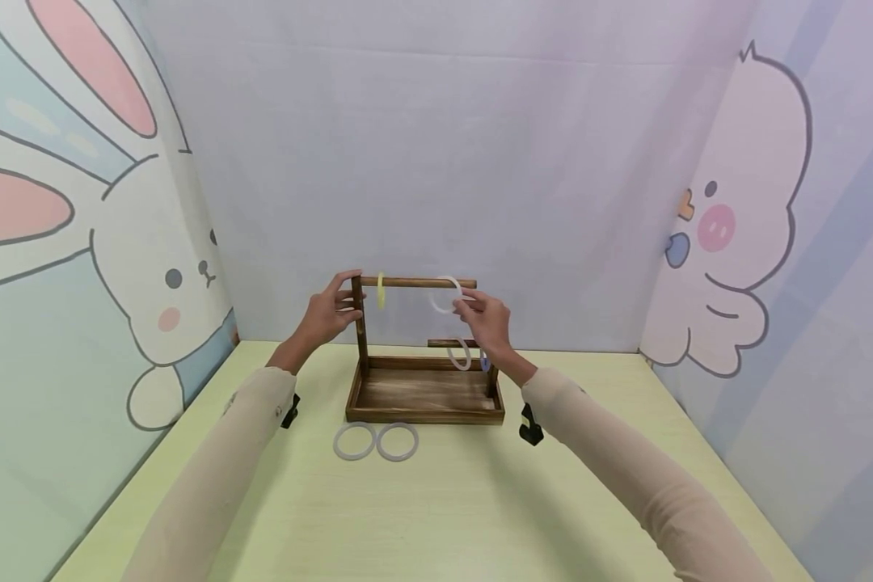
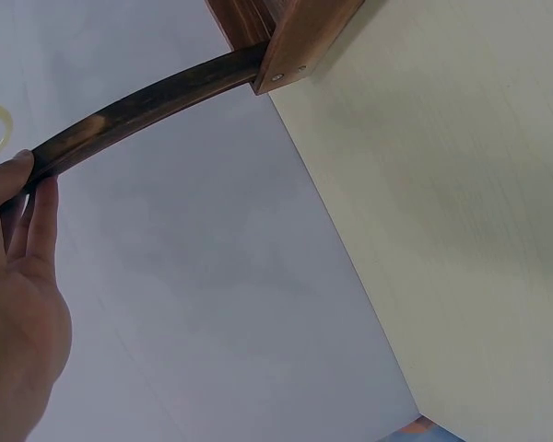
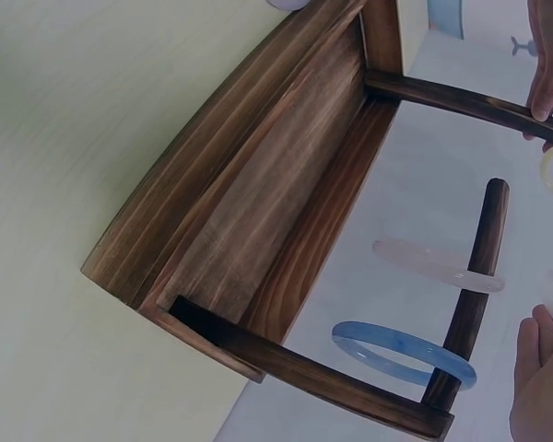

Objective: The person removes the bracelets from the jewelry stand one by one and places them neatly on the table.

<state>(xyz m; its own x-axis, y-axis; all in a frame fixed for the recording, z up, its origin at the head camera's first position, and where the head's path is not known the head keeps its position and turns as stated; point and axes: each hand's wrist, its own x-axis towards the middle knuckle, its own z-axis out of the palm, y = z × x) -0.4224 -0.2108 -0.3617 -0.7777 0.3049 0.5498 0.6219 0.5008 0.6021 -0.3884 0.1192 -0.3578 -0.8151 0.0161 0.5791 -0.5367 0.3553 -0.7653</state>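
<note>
My left hand (image 1: 323,314) grips the top of the left post (image 1: 360,327) of a dark wooden bangle stand, thumb and fingers on either side. Between the thumb and fingers of my right hand (image 1: 489,322) is a whitish translucent bangle (image 1: 459,288), which appears to go round the upper bar (image 1: 415,282) near its free right end. Farther left on that bar hangs a yellow bangle (image 1: 381,291). On the lower bar (image 3: 488,221) hang a pale pinkish bangle (image 3: 433,267) and a blue bangle (image 3: 405,343), the blue one closer to the short right post.
Two pale bangles, a left one (image 1: 355,458) and a right one (image 1: 398,459), lie flat side by side on the light table (image 1: 436,517), before the stand's shallow tray (image 1: 425,418). Behind the stand rises a pale cloth wall (image 1: 436,178); cartoon-printed walls flank the table.
</note>
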